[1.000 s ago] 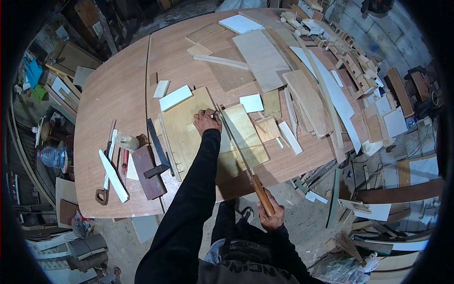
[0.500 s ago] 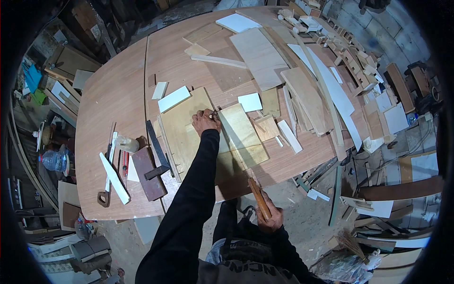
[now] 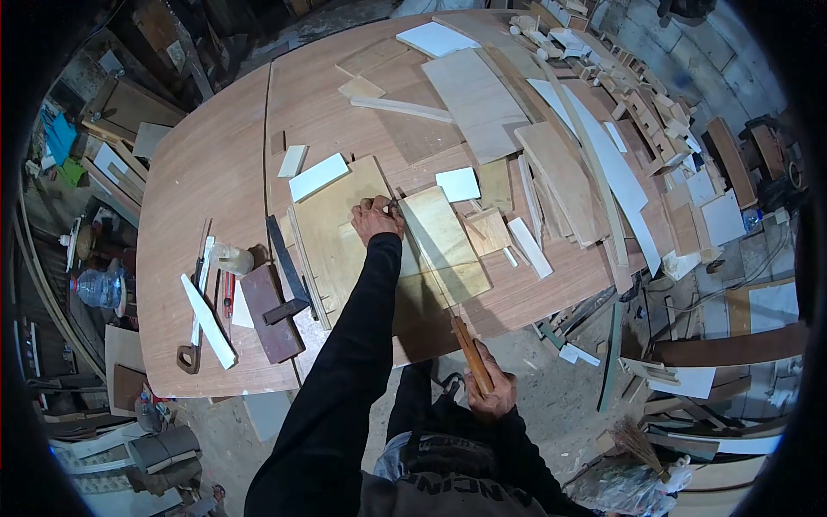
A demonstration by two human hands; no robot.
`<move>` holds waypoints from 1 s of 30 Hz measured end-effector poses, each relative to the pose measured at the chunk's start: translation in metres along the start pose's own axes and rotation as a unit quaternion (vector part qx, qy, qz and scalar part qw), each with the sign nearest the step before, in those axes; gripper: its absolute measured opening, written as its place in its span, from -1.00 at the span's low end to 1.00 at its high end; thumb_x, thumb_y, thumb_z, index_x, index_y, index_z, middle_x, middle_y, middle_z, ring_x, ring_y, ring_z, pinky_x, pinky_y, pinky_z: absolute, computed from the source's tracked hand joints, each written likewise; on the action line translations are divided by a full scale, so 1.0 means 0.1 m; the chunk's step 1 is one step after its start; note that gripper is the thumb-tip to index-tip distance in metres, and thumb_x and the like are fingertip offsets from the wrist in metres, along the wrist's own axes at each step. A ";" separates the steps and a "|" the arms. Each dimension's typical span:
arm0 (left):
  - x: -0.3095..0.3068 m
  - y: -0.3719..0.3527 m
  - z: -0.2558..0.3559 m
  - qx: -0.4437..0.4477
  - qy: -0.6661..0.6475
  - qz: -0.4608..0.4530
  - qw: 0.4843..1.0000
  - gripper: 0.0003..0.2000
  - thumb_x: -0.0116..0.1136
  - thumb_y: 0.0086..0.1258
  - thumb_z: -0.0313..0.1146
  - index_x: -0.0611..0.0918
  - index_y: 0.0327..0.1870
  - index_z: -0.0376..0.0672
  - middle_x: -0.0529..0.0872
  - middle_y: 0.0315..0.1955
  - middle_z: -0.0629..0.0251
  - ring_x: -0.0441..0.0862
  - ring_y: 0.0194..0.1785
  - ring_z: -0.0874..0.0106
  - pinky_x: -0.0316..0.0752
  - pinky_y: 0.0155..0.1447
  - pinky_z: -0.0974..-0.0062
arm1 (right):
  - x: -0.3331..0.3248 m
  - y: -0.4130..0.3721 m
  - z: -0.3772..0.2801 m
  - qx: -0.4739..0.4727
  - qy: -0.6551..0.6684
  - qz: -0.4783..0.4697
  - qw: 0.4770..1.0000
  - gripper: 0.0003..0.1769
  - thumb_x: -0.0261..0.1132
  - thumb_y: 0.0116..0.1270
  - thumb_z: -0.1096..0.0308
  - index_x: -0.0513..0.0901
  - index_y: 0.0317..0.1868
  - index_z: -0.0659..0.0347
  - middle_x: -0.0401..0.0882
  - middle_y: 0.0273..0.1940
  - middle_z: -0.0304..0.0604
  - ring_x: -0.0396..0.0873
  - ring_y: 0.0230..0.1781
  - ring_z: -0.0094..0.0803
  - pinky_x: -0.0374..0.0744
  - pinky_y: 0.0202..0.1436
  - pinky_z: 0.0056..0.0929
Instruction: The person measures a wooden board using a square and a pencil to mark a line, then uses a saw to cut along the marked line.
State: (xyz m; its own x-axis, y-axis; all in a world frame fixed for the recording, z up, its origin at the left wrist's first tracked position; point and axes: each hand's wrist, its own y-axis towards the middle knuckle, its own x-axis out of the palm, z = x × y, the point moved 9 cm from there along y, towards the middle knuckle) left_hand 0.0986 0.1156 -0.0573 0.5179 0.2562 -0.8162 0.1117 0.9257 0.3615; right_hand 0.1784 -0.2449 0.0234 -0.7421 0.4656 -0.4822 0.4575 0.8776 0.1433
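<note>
My left hand (image 3: 376,221) presses down on a pale plywood board (image 3: 334,211), its fingers curled beside a small dark piece I cannot make out. Just right of it lies a lighter board (image 3: 439,226), with a narrow line between the two running toward the table's near edge. Below that edge, my right hand (image 3: 494,389) is closed around a tool with an orange-brown wooden handle (image 3: 474,355). The handle points up toward the table edge; the tool's far end is too thin to make out.
A white block (image 3: 319,177), a dark try square (image 3: 287,267), a saw (image 3: 191,355) and a glass jar (image 3: 231,258) are on the table (image 3: 207,155). White and plywood offcuts (image 3: 482,103) cover its right side. Small wooden assemblies (image 3: 646,129) stand at the far right.
My right hand and the wooden-handled tool have shifted slightly up toward the table edge. My left hand stays in the same place on the board.
</note>
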 end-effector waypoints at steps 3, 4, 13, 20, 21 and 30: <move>-0.01 0.01 0.01 -0.006 -0.011 -0.006 1.000 -0.86 0.23 0.01 -0.38 0.64 -0.37 0.07 0.57 -0.30 0.30 0.40 -0.13 0.22 0.36 -0.08 0.26 | 0.05 0.02 0.04 0.011 -0.012 -0.008 1.000 -0.42 0.25 0.16 0.54 0.45 0.25 0.27 0.59 0.06 0.17 0.67 -0.07 0.02 0.65 -0.07 -0.26; 0.02 0.01 -0.02 -0.021 -0.018 -0.031 0.999 -0.87 0.24 0.02 -0.36 0.63 -0.37 0.06 0.55 -0.27 0.30 0.39 -0.08 0.23 0.32 -0.02 0.26 | 0.04 0.02 0.01 0.011 -0.012 -0.008 1.000 -0.42 0.25 0.16 0.54 0.45 0.25 0.27 0.59 0.06 0.17 0.67 -0.07 0.02 0.65 -0.07 -0.26; 0.04 0.00 -0.02 -0.014 -0.040 -0.035 0.999 -0.84 0.25 -0.06 -0.38 0.64 -0.40 0.09 0.54 -0.30 0.33 0.38 -0.12 0.24 0.31 -0.03 0.27 | 0.03 0.12 0.08 0.073 0.028 -0.011 0.997 -0.39 0.27 0.14 0.55 0.43 0.27 0.24 0.62 0.02 0.17 0.69 -0.16 0.05 0.66 -0.20 -0.30; -0.04 -0.02 0.00 0.005 -0.046 0.034 0.998 -0.82 0.24 -0.12 -0.45 0.65 -0.45 0.09 0.54 -0.35 0.38 0.38 -0.17 0.27 0.36 -0.10 0.29 | 0.04 0.15 0.03 0.081 0.000 -0.030 0.996 -0.36 0.27 0.14 0.55 0.42 0.29 0.22 0.63 -0.03 0.16 0.71 -0.29 -0.01 0.64 -0.28 -0.37; -0.03 -0.02 0.01 0.004 -0.047 0.035 0.998 -0.82 0.24 -0.12 -0.45 0.65 -0.45 0.09 0.54 -0.35 0.38 0.38 -0.17 0.27 0.36 -0.10 0.29 | 0.06 0.16 0.05 0.096 -0.009 -0.042 0.994 -0.36 0.27 0.13 0.55 0.41 0.30 0.22 0.64 -0.04 0.15 0.71 -0.31 -0.04 0.63 -0.29 -0.38; 0.00 -0.02 -0.03 -0.015 -0.091 0.013 0.996 -0.81 0.21 -0.11 -0.52 0.64 -0.49 0.07 0.51 -0.36 0.41 0.37 -0.14 0.29 0.38 -0.13 0.34 | 0.04 0.19 0.03 0.056 0.000 -0.003 0.998 -0.39 0.24 0.13 0.57 0.45 0.26 0.24 0.65 -0.05 0.11 0.72 -0.29 -0.07 0.63 -0.23 -0.37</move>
State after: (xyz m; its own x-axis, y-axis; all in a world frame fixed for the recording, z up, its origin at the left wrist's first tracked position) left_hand 0.0962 0.1142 -0.0597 0.6657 0.2281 -0.7105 0.0716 0.9282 0.3650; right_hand 0.1856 -0.2262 0.0216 -0.7451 0.4607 -0.4822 0.5054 0.8618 0.0425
